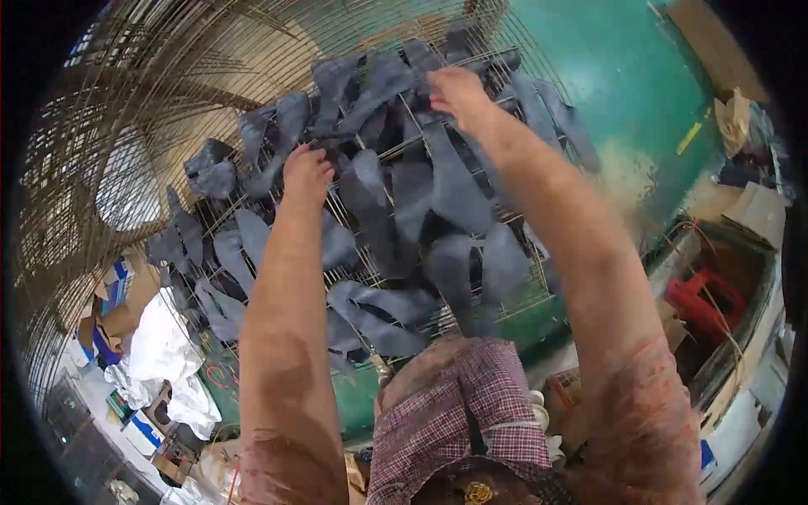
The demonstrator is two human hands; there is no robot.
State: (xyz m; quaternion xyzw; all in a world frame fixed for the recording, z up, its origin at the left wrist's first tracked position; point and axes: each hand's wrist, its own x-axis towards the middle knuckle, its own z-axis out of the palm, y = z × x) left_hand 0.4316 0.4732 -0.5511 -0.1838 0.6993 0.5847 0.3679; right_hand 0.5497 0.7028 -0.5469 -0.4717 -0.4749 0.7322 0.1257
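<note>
Left hand point(308, 173) and right hand point(459, 96) stretching out over dark grey pieces point(459, 194) on a rack point(539, 61)

In the head view, two bare hands are showing, and both forearms are rising from the lower edge. The left hand is curling its fingers loosely above the pieces; whether it is gripping one, I cannot tell. The right hand is lying farther out and to the right of it, its fingers bending leftward beside the far pieces; whether they are closing on one, I cannot tell either.

At least twenty flat, limp pieces are lying on the one rack of thin rods, around and below the left hand and mostly below and left of the right hand. Many are overlapping, so an exact count is not showing. Two narrow ones are hanging just right of the right hand.

Up and left of the left hand, a lattice of thin rods point(76, 181) is slanting. Below and left of it, crumpled white sheeting point(164, 341) is lying. Well right of the right hand, one yellow strip point(690, 139) is lying on the green floor point(619, 63); farther down, one red plastic object point(705, 300) is sitting. Below both hands, one plaid garment point(421, 421) is showing.
</note>
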